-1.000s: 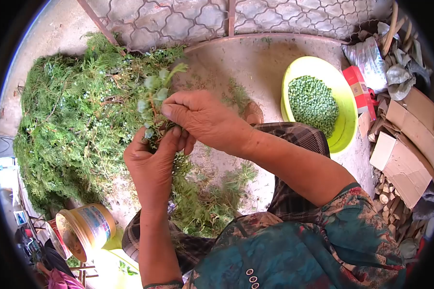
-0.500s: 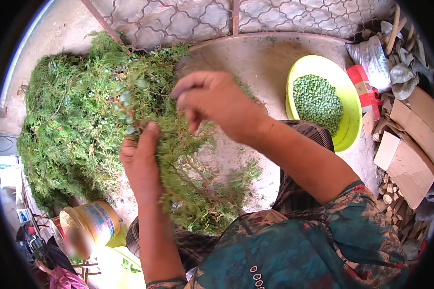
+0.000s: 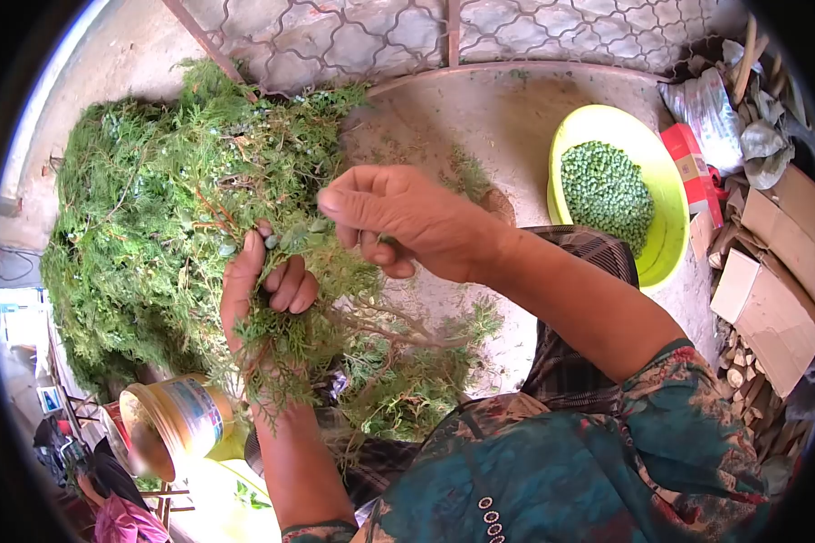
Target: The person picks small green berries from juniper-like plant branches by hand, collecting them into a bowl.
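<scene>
A leafy green sprig [image 3: 290, 339] with reddish stems and small round cones is gripped by my left hand [image 3: 267, 281], its fingers closed around it. Just right of the sprig's tip is my right hand [image 3: 398, 213], fingers curled, with a small green cone partly visible in the palm; thumb and index tip are close to the cones. Behind and left lies a large heap of green branches [image 3: 136, 235]. More cut branches [image 3: 417, 362] lie below my hands. A yellow-green basin [image 3: 666, 244] at the right holds many green cones [image 3: 607, 195].
A yellow bucket [image 3: 186, 416] lies tilted at the lower left, near part of another person [image 3: 122, 520]. Metal lattice [image 3: 362, 32] runs along the back. Cardboard [image 3: 774, 312], a red box [image 3: 691, 172], plastic bags [image 3: 704, 110] and wood pieces [image 3: 743, 385] crowd the right side.
My left hand has turned, showing its curled fingers, and the sprig now hangs over the wrist. My right hand has moved slightly down, its fingers curled inward. The view has shifted a little.
</scene>
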Motion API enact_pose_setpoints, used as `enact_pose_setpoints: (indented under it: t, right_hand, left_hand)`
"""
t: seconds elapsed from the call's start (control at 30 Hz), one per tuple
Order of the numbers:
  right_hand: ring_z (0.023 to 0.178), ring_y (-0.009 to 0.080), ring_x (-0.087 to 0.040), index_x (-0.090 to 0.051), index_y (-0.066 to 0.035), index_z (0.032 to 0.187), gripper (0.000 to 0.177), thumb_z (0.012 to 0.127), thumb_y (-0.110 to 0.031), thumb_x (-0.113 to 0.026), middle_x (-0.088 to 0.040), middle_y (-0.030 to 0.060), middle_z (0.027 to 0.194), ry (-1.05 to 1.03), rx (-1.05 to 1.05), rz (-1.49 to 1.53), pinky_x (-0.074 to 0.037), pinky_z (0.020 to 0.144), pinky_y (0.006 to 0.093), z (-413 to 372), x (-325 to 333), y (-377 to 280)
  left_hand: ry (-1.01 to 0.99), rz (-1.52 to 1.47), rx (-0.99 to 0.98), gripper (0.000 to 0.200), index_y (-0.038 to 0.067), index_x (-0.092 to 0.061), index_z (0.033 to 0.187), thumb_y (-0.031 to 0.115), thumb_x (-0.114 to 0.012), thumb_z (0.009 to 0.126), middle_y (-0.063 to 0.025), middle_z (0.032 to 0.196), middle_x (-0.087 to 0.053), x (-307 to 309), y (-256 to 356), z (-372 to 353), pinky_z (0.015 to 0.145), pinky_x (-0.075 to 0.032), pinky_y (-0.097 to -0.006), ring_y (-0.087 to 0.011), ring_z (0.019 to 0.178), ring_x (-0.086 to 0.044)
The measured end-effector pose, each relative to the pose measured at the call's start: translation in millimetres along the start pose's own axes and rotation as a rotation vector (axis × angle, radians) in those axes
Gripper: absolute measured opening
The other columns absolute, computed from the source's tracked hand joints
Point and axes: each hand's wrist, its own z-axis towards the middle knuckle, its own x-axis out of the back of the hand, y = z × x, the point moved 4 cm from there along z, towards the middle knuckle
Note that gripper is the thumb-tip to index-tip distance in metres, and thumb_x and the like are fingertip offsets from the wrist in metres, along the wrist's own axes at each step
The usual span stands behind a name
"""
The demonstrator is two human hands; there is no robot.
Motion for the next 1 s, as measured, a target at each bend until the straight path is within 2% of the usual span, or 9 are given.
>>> enact_pose_setpoints:
  t: [0.1,0.17,0.23,0.3,0.4,0.7,0.77,0.9,1.0]
  right_hand:
    - [0.051,0.0037,-0.043,-0.050,-0.003,0.101,0.040,0.085,-0.038,-0.063,-0.051,-0.0010,0.073,-0.057,-0.038,0.021,-0.031,0.038,0.0190,2.4,-11.8,3.4]
    - [0.054,0.0038,-0.043,-0.051,-0.003,0.099,0.041,0.084,-0.039,-0.065,-0.050,-0.0010,0.072,-0.088,-0.042,-0.039,-0.032,0.041,0.0199,-2.9,-21.7,-4.2]
    - [0.057,0.0040,-0.043,-0.052,-0.003,0.098,0.042,0.083,-0.039,-0.066,-0.050,-0.0010,0.071,-0.120,-0.046,-0.100,-0.034,0.044,0.0209,0.7,-23.6,1.1]
    - [0.064,0.0045,-0.044,-0.054,-0.003,0.093,0.039,0.081,-0.037,-0.068,-0.051,-0.0010,0.072,-0.005,0.370,-0.405,-0.038,0.053,0.0224,11.0,-19.5,1.3]
    - [0.069,0.0052,-0.044,-0.055,-0.003,0.087,0.035,0.081,-0.035,-0.069,-0.052,-0.0010,0.074,0.026,0.318,-0.460,-0.039,0.059,0.0232,5.2,-19.9,-1.4]
    - [0.066,0.0055,-0.044,-0.056,-0.002,0.084,0.027,0.084,-0.028,-0.065,-0.052,0.0000,0.071,0.047,0.296,-0.539,-0.038,0.055,0.0242,5.1,-15.6,-4.2]
    - [0.065,0.0055,-0.044,-0.056,-0.002,0.085,0.026,0.085,-0.027,-0.064,-0.052,0.0000,0.070,0.068,0.399,-0.576,-0.038,0.054,0.0241,8.5,-15.2,2.9]
    - [0.062,0.0043,-0.045,-0.057,-0.003,0.086,0.020,0.085,-0.022,-0.063,-0.052,-0.0005,0.069,0.264,0.501,-0.653,-0.038,0.051,0.0216,6.7,-5.0,-12.3]
    - [0.058,0.0041,-0.046,-0.054,-0.005,0.083,0.009,0.086,-0.012,-0.058,-0.051,0.0001,0.069,0.362,0.431,-0.215,-0.037,0.047,0.0193,-7.3,34.9,-43.1]
  left_hand:
    - [-0.099,0.077,-0.009,0.020,0.004,-0.056,0.097,0.022,-0.055,0.090,0.0040,0.057,-0.035,-3.0,-0.3,-2.7,0.040,-0.023,-0.0212,-0.0050,0.043,-0.028]
    - [-0.145,0.136,-0.018,0.018,0.003,-0.056,0.095,0.020,-0.058,0.089,0.0007,0.059,-0.046,-10.4,-3.4,-5.4,0.038,-0.025,-0.0211,-0.0057,0.041,-0.031]
    - [0.101,0.358,-0.122,0.017,0.005,-0.052,0.086,0.020,-0.058,0.089,0.0003,0.064,-0.048,-15.1,-3.8,-12.7,0.040,-0.027,-0.0203,-0.0058,0.043,-0.033]
    - [0.139,0.383,-0.132,0.018,0.004,-0.052,0.087,0.020,-0.061,0.087,-0.0024,0.067,-0.051,-9.6,-5.3,-11.7,0.041,-0.029,-0.0212,-0.0072,0.044,-0.036]
    - [0.170,0.493,-0.122,0.018,0.004,-0.052,0.088,0.019,-0.061,0.087,-0.0028,0.067,-0.052,-5.6,-6.4,-10.1,0.042,-0.031,-0.0224,-0.0089,0.046,-0.039]
    - [0.221,0.449,-0.150,0.018,0.008,-0.056,0.096,0.022,-0.063,0.086,-0.0017,0.071,-0.056,1.7,-2.1,-7.9,0.042,-0.032,-0.0212,-0.0083,0.048,-0.043]
    - [0.229,0.494,-0.281,0.014,0.004,-0.059,0.097,0.014,-0.060,0.088,-0.0029,0.079,-0.060,15.2,-3.1,-2.4,0.059,-0.043,-0.0222,-0.0092,0.064,-0.052]
    - [0.173,0.611,-0.251,0.014,0.004,-0.059,0.096,0.013,-0.063,0.087,-0.0034,0.079,-0.061,-2.7,-1.0,-7.7,0.066,-0.043,-0.0210,-0.0091,0.067,-0.053]
    - [0.337,0.747,-0.297,0.015,0.008,-0.060,0.093,0.020,-0.064,0.086,-0.0007,0.077,-0.061,8.4,14.7,-15.5,0.057,-0.041,-0.0206,-0.0080,0.066,-0.054]
